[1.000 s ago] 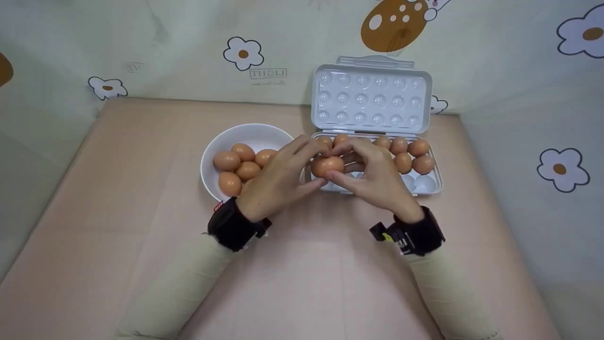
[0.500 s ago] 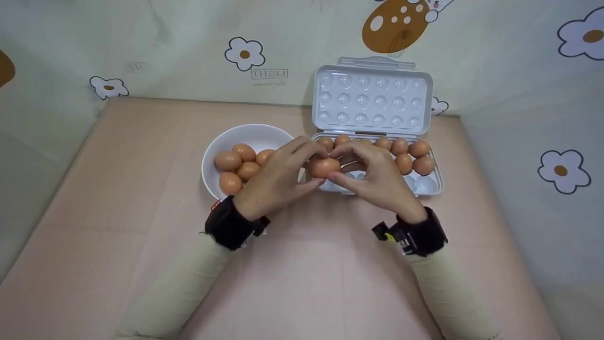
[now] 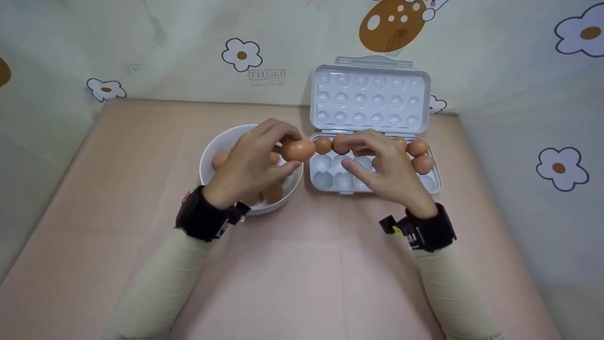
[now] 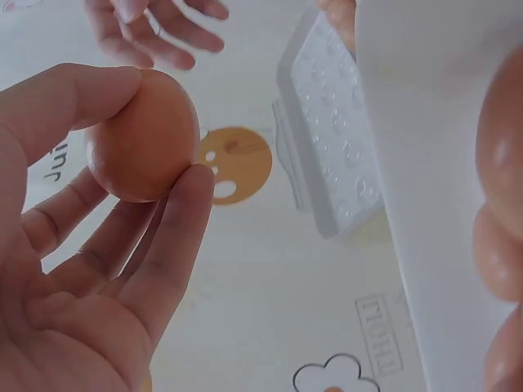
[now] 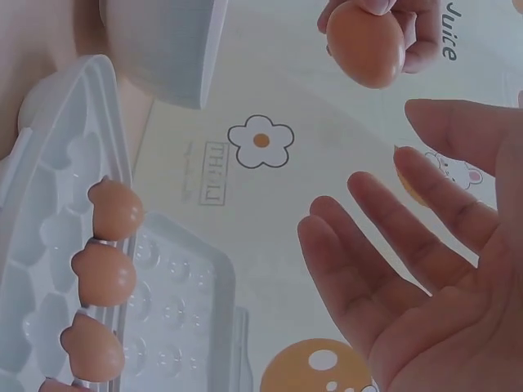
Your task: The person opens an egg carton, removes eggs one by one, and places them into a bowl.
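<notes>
Egg [image 3: 297, 149]: one, pinched by left hand [image 3: 248, 163]; tray's count unclear.

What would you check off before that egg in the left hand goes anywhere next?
1. Grip on the egg: the left hand pinches it between thumb and fingertips: ok.
2. Right hand out of the way: open, fingers spread over the egg tray, holding nothing: ok.
3. Free cups in the tray: several empty ones show in the front rows: ok.
4. Lid open: it stands back, clear of the cups: ok.
5. Shell intact: no crack on the side seen from the left wrist; the far side is hidden: cannot tell.
6. Room in the white bowl: the hand covers most of it: cannot tell.
</notes>
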### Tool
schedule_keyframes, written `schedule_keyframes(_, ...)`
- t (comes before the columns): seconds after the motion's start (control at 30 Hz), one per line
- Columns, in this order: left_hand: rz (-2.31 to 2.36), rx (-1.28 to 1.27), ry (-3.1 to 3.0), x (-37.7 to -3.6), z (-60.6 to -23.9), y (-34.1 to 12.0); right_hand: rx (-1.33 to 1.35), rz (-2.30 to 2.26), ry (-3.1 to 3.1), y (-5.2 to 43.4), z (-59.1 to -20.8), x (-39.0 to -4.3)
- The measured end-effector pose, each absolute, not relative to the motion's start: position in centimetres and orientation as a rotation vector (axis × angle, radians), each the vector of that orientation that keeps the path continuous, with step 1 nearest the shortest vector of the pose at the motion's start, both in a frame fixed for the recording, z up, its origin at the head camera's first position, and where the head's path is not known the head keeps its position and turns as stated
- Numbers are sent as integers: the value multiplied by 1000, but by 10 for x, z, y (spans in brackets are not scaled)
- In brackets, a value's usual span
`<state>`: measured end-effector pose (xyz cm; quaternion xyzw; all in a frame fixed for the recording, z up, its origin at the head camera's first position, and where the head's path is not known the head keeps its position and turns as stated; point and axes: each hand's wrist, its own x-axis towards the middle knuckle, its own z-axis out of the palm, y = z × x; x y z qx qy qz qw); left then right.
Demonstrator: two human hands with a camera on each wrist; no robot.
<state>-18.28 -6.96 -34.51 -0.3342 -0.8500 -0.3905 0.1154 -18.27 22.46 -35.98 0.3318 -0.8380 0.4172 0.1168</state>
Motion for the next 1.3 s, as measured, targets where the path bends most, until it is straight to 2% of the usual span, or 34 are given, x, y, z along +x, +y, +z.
schedule_keyframes(0.43,-943,-883,-2819,-222,-323,-98,980,1087,-2448,231,-363,-187)
schedule_keyframes(0.87,-658,-834,-3115,-254,-338,-112,982,1040,-2442,233,-365,-190)
schedule_keyframes(1.3,-436,-855,-3203,-263,-352,-114,1001,1013,-2449,233,-366,-193)
